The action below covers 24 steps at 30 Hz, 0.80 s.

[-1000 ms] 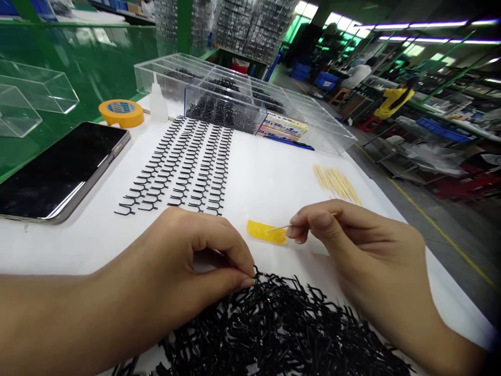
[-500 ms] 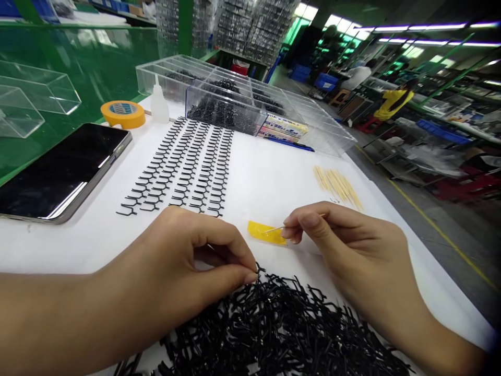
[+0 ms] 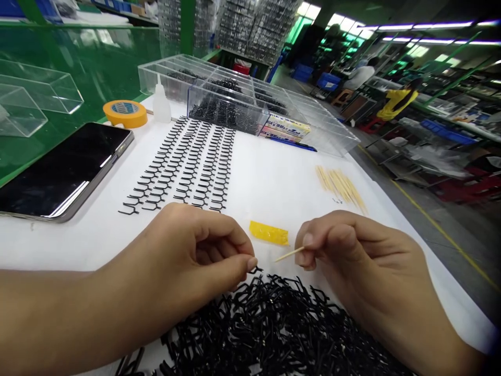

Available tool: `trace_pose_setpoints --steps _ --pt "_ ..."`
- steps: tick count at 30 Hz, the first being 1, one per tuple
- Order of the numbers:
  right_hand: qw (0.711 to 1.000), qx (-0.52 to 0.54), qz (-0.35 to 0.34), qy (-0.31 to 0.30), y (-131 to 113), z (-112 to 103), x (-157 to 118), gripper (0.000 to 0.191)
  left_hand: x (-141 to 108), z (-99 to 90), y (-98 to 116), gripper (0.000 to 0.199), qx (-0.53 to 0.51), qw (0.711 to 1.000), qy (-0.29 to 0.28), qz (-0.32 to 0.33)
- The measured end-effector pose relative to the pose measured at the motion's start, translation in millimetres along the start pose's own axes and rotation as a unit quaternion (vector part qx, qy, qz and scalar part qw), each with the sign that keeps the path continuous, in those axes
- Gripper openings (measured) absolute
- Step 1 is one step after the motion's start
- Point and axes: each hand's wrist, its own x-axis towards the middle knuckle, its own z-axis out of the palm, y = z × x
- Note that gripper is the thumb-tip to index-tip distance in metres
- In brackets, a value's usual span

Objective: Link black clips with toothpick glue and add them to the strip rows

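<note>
My left hand [image 3: 203, 256] pinches a small black forked part [image 3: 257, 270] between thumb and index finger; most of the part is hidden by the fingertips. In my right hand [image 3: 352, 261] a toothpick [image 3: 288, 254] is gripped, its tip pointing left toward that part, a short gap apart. Just beyond my fingers a strip of yellow tape [image 3: 268, 233] lies flat on the white table. Below both hands spreads a heap of loose black forked parts [image 3: 282, 324]. Further off, similar parts lie in several neat rows [image 3: 188, 167].
A smartphone [image 3: 66, 169] lies at left, near a roll of orange tape [image 3: 125, 113] and a white nozzle bottle [image 3: 160, 104]. Behind stands a clear compartment box [image 3: 329, 128] holding black parts. Toothpicks [image 3: 340, 187] lie at right. Other people sit in the background.
My right hand has drawn the toothpick back from the yellow tape, toward me and the part in my left hand. My left hand has stayed nearly in place, still pinching.
</note>
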Motion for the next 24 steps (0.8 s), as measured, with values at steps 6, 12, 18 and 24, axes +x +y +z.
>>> trace_pose_setpoints --steps 6,12,18,24 --pt "0.999 0.031 0.014 -0.034 0.0 2.8 -0.4 0.024 0.0 -0.2 0.8 0.012 0.013 1.0 -0.003 0.006" --pt "0.998 0.032 0.022 -0.041 0.6 2.5 -1.0 0.024 -0.6 0.6 0.1 0.011 0.015 1.0 -0.01 0.005" --pt "0.998 0.028 0.022 -0.044 -1.7 4.2 -0.6 0.024 1.8 -1.1 -0.3 0.011 0.022 1.0 -0.01 0.004" --pt "0.999 0.013 0.019 -0.023 -3.3 5.3 0.9 0.024 1.6 -0.6 2.3 0.011 0.02 0.999 -0.016 -0.021"
